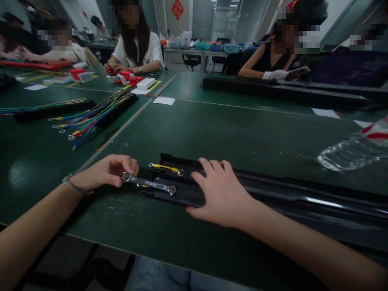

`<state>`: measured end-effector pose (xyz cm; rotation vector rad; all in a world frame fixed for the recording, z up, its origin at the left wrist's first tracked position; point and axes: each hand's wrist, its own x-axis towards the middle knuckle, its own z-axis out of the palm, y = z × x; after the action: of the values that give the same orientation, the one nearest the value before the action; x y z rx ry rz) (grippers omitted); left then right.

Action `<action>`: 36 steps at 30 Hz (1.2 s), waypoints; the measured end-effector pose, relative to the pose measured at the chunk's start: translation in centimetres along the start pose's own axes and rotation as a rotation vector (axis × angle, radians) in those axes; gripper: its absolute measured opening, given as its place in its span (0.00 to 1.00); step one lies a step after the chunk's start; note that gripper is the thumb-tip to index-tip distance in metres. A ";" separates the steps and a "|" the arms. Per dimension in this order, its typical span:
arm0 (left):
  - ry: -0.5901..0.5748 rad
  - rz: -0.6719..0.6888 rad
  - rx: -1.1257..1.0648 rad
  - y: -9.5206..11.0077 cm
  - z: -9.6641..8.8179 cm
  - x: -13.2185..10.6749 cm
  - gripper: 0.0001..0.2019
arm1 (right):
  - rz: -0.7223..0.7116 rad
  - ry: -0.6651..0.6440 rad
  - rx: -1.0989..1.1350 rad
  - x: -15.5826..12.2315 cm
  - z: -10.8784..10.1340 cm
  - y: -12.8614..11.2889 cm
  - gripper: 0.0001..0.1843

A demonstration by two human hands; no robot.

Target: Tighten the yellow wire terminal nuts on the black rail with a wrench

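Note:
A long black rail [303,198] lies across the green table [230,129] in front of me. My left hand [106,171] pinches the left end of a small silver wrench [150,184], whose other end sits on a bolt at the rail's left end. Just behind it a yellow wire with ring terminals [165,167] lies on the rail. My right hand [220,194] rests flat on top of the rail, fingers spread, pressing it down.
A clear plastic water bottle [351,151] lies at the right. Bundles of coloured wires [93,115] on black rails sit at the left. Other people sit along the far side with red and white parts [130,79] and paper slips [164,101].

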<state>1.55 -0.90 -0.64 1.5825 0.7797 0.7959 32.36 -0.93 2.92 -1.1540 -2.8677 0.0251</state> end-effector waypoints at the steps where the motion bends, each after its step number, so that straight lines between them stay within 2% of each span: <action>1: 0.038 -0.002 0.015 -0.1 -0.1 0.0 0.11 | -0.001 -0.001 -0.001 0.0 0.0 0.0 0.36; 5: 0.162 -0.035 0.090 -0.3 -0.3 0.0 0.07 | 0.004 -0.020 -0.008 0.0 -0.1 0.0 0.36; 9: 0.269 -0.105 0.185 -0.1 -0.1 0.1 0.09 | 0.010 -0.037 -0.015 0.1 -0.1 -0.1 0.37; 14: 0.291 -0.154 0.208 0.0 -0.1 0.2 0.09 | 0.016 -0.042 -0.022 0.1 -0.1 -0.1 0.36; 18: 0.227 -0.094 0.171 -0.2 -0.4 0.1 0.07 | 0.009 -0.045 -0.014 0.0 -0.1 0.0 0.37; 23: 0.071 -0.003 0.049 0.0 -0.1 0.0 0.11 | 0.003 -0.011 -0.020 0.0 0.0 0.0 0.36; 29: -0.119 0.017 -0.054 0.7 0.7 0.0 0.11 | 0.003 -0.011 -0.023 0.0 0.1 0.0 0.36; 33: -0.144 -0.007 -0.045 0.5 0.6 -0.1 0.12 | 0.003 -0.029 -0.021 0.0 0.1 0.1 0.37; 36: -0.099 -0.003 -0.027 0.2 0.4 -0.1 0.12 | 0.005 -0.032 -0.020 0.0 0.0 0.1 0.37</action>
<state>1.84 -1.18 -0.46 1.5837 0.6971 0.7178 32.39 -0.87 2.93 -1.1747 -2.8996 0.0157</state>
